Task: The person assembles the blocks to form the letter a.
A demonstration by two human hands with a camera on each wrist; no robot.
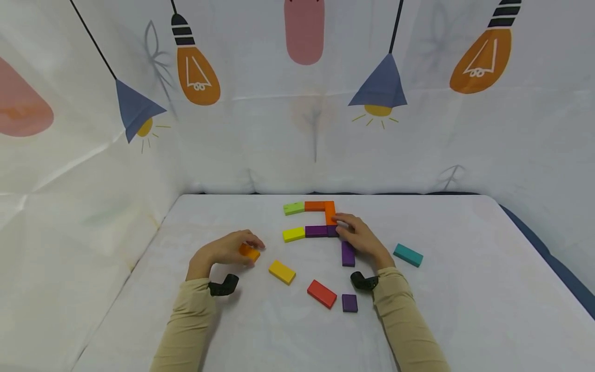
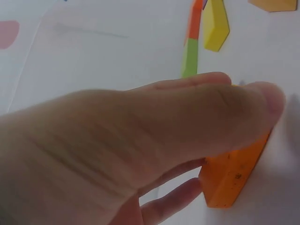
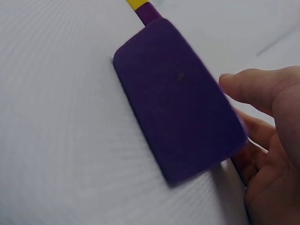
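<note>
My left hand [image 1: 228, 249] pinches an orange block [image 1: 249, 252] between thumb and fingers, left of the other blocks; in the left wrist view the thumb crosses over it. At the far middle, my right hand [image 1: 361, 236] touches the right end of a bracket-shaped arrangement with its fingers, beside an orange block [image 1: 329, 212] and a dark purple block [image 1: 332, 231]. Light green [image 1: 294, 208], red-orange [image 1: 314, 206], yellow [image 1: 294, 234] and purple [image 1: 316, 231] blocks make up its two rows. Another purple block [image 3: 178, 103] fills the right wrist view, in front of the thumb.
Nearer on the white table [image 1: 479, 289] lie a yellow-orange block [image 1: 282, 272], a red block [image 1: 322, 294] and a small purple block [image 1: 349, 303]. A teal block [image 1: 408, 255] lies to the right of the right wrist. A printed white cloth [image 1: 260, 144] hangs behind the table.
</note>
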